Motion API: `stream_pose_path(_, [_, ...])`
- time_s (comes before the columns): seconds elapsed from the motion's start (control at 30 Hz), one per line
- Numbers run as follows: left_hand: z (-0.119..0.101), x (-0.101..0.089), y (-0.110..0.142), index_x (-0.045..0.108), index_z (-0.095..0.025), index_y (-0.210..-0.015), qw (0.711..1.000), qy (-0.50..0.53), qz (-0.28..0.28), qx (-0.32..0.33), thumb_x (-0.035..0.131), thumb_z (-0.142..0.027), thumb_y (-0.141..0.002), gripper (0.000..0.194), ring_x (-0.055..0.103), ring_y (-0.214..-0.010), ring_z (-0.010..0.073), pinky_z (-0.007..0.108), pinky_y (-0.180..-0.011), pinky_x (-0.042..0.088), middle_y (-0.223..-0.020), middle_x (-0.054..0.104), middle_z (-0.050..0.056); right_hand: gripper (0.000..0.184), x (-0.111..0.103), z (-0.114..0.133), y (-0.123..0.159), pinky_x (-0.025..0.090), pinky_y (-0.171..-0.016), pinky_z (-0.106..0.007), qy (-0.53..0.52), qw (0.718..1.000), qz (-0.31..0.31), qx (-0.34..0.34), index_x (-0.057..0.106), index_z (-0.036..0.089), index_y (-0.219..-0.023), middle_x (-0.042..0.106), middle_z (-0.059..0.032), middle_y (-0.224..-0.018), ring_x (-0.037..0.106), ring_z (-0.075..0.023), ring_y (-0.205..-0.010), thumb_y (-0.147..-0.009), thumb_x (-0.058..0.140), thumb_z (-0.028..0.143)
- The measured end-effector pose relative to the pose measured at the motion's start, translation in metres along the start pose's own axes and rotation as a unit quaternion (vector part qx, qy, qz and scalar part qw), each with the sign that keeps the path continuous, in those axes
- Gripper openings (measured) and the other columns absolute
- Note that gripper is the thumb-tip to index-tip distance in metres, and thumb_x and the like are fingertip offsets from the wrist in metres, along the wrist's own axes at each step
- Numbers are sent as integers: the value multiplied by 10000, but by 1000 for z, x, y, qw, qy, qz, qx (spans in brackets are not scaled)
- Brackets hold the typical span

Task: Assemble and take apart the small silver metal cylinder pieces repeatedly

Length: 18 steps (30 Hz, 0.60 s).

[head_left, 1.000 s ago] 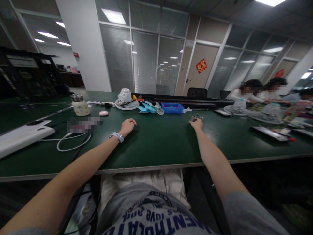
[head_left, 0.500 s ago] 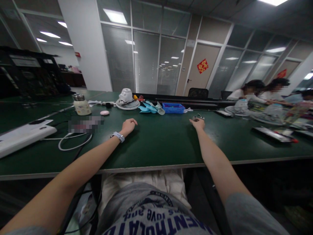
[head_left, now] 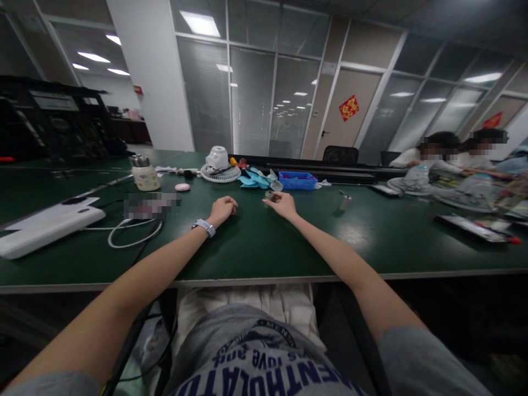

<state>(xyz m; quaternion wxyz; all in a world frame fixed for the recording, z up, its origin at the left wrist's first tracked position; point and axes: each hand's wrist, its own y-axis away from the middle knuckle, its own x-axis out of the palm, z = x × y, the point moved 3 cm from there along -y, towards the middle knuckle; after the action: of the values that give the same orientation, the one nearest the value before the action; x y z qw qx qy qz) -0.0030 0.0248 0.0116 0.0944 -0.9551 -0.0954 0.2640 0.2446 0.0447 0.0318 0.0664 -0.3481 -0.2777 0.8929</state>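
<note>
On the green tabletop (head_left: 264, 247), our right hand (head_left: 284, 205) pinches a small round metallic part (head_left: 269, 194) from the side, perhaps to leave its top uncovered, near the light-blue plastic fan blades (head_left: 254, 179). Our left hand (head_left: 223, 210) curls; we cannot tell whether it holds anything.

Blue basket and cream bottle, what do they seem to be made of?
Blue basket: likely plastic, slightly glossy, one even colour throughout. Cream bottle: perhaps coated metal, its pale body dotted with small marks, though plastic is possible; its lid shines silvery, so probably metal.
</note>
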Motion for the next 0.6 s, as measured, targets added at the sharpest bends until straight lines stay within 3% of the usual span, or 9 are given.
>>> stream_pose_path(0.13, [-4,3,1,673,-176,-858,998,32,5,48,514,-203,-731,205,654,-763,170,276,-743,495,-794,718,38,419,35,23,12,543,-766,-293,-71,996,54,-22,721,184,-1038,744,-54,-926,697,-191,-818,-706,768,436])
stream_pose_path(0.33, [-32,9,17,700,-214,-1022,977,-34,-11,210,578,-452,-816,338,582,-1046,233,363,-937,441,-1074,711,58,430,42,14,17,547,-765,-289,-82,994,68,-25,698,203,-1072,743,-47,-934,703,-187,-806,-714,763,432])
stream_pose_path(0.43, [-46,13,24,696,-219,-1051,968,-43,-38,244,586,-442,-829,333,559,-1112,246,378,-965,418,-1088,715,58,425,43,15,19,542,-748,-284,-77,993,79,-40,697,211,-1056,741,-33,-890,701,-184,-783,-720,749,465])
stream_pose_path(0.6, [-55,18,28,679,-205,-999,967,-11,-27,253,647,-367,-801,258,658,-979,225,380,-965,416,-932,749,53,386,40,28,26,528,-715,-275,-57,989,103,-90,704,194,-1010,732,-29,-835,690,-181,-750,-757,705,486])
